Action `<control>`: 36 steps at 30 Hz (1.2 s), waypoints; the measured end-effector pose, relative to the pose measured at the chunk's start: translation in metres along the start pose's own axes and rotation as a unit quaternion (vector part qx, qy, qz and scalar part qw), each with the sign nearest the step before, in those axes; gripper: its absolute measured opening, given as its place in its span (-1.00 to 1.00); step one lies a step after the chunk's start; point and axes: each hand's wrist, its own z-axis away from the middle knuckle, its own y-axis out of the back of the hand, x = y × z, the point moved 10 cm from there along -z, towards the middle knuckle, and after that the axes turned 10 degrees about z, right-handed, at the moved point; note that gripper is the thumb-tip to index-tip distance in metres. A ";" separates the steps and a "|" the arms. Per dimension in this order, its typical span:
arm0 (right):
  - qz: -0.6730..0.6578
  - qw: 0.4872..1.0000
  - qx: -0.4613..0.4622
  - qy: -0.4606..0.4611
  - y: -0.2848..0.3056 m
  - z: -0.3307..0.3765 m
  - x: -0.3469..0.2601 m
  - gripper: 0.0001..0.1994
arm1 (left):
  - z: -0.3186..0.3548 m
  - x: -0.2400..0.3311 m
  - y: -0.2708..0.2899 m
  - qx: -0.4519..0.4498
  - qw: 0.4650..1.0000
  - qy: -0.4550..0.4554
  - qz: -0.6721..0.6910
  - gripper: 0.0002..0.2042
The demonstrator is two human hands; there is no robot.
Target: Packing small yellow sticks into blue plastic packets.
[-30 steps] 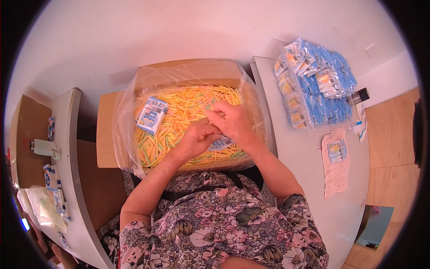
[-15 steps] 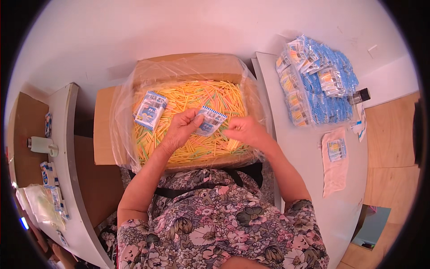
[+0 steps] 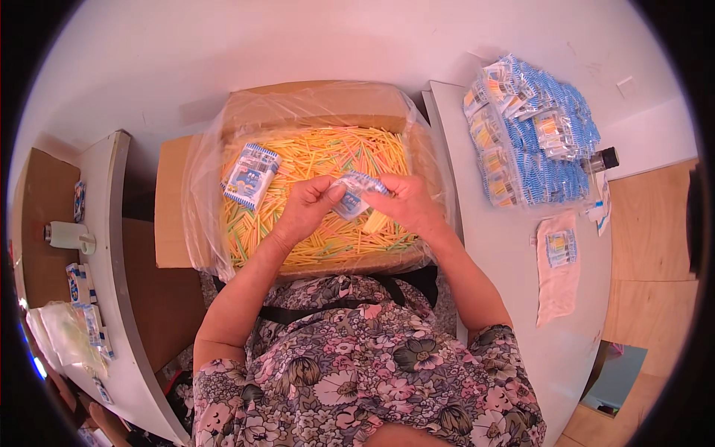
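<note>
My left hand [image 3: 307,207] pinches the left edge of a small clear packet [image 3: 350,205] with blue-and-white stripes and a blue label. At the packet's upper right edge, the fingers of my right hand [image 3: 414,203] are closed on the film, which looks creased. A small bundle of pale yellow sticks [image 3: 377,222] pokes out below my right hand, apparently held in it. Both hands are above a mass of thin yellow, orange and green sticks [image 3: 316,244] in a cardboard box [image 3: 176,216] lined with clear plastic. More flat packets [image 3: 251,177] lie on the sticks at the left.
On the right white table [image 3: 499,253] a large pile of filled packets [image 3: 536,141] stands beside a dark-capped bottle [image 3: 600,159]. Nearer lies a pink cloth [image 3: 557,287] with one packet on it. The left shelf holds a pale flask [image 3: 68,237], small packs and plastic bags [image 3: 67,335].
My right hand has moved left and up onto the packet's edge, with the yellow bundle beneath it. The packet has bent between both hands. My left hand keeps its pinch.
</note>
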 end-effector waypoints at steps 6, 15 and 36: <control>0.379 0.905 -0.050 0.189 -0.042 0.040 0.000 -0.82 | 0.000 -0.002 0.017 0.041 0.998 -0.041 0.001 -0.91; -0.014 0.999 0.038 0.000 0.046 -0.006 -0.037 -0.74 | -0.002 0.005 0.001 -0.010 1.000 -0.024 0.009 -0.86; 0.053 0.981 0.158 0.100 0.029 0.017 -0.036 -0.84 | -0.005 -0.008 -0.010 -0.033 0.993 0.047 -0.107 -0.80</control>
